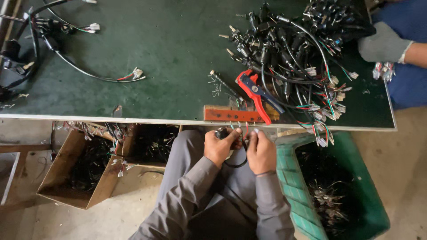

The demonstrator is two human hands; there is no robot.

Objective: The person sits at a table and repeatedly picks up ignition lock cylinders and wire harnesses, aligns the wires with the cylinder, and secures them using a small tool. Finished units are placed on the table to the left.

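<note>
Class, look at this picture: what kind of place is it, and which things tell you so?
Probably a small wiring-harness assembly workshop: a heap of black cable assemblies on a green worktable, red wire strippers, and a cardboard box holding more wiring.

Grey long sleeves, grey trousers, bare hands (240,151), thin wristband.

A wire stripper (255,94) lies on the table (147,58), left of the cable pile (293,49), behind both hands (240,149).
</note>
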